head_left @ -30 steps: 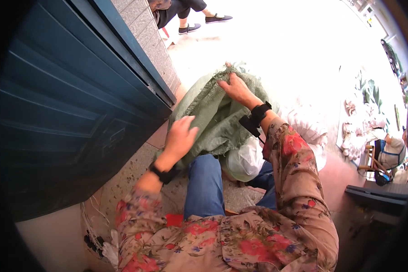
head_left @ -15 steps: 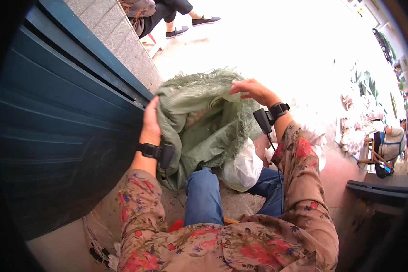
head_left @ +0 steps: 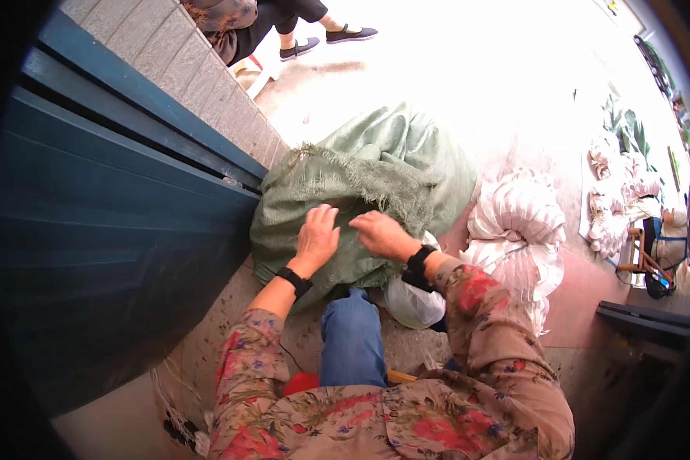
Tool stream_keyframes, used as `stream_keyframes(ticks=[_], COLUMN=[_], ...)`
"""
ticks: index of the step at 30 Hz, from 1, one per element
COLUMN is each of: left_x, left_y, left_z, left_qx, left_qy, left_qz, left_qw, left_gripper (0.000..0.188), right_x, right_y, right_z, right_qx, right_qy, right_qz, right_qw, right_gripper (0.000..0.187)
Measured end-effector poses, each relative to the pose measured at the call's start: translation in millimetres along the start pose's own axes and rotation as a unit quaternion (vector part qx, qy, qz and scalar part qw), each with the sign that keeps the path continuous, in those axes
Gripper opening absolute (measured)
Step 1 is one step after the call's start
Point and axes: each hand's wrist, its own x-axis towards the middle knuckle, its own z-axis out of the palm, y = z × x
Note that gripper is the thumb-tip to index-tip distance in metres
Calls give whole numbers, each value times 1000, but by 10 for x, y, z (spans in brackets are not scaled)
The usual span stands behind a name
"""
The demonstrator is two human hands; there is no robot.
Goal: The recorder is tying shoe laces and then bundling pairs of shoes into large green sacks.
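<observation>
A large green woven sack (head_left: 429, 165) with a frayed rim stands before my knees, bulging away from me. Its mouth is a dark fold facing me, partly hidden by my hands. My left hand (head_left: 318, 236) is over the near left part of the sack, fingers apart and slightly bent, nothing seen in them. Close by on the right, my right hand (head_left: 383, 234) reaches inward across the sack with loosely bent fingers. I see no cloth pinched in it. Whether either hand touches the sack is hard to make out. Both wrists wear black straps.
A white plastic bag (head_left: 414, 301) sits by my right knee. Beyond it lies a tied bundle of white strips (head_left: 517, 211). A dark blue metal door panel (head_left: 123, 222) closes in the left side. Another person's shoes (head_left: 299, 49) show at the top.
Both hands have come off the sack's rim and moved inward, close together. The sack's mouth has folded over toward me, and its body bulges farther out. The white bundle is now uncovered.
</observation>
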Motion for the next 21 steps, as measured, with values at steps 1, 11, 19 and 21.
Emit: stream_keyframes(ticks=[1,11,19,21], left_x=[-37,161,-550,-540], left_y=[-123,-951,-1415,-1539], left_z=[169,493,1079,1082], left_qx=[56,188,43,-286], left_qy=[-20,-162,-230,57], left_qz=[-53,-394,-413,-493], left_qw=[997,885,880,819], left_gripper=[42,62,25,21], right_x=[-39,-509,-662,-458], right_y=[51,169,204,14], right_z=[109,82,112,62], right_qx=[-10,-244,-33,137], right_qy=[2,-363,-259,-270], right_qz=[-12,86,89,268], right_qw=[1000,895,961,915], right_gripper=[23,16,28,37])
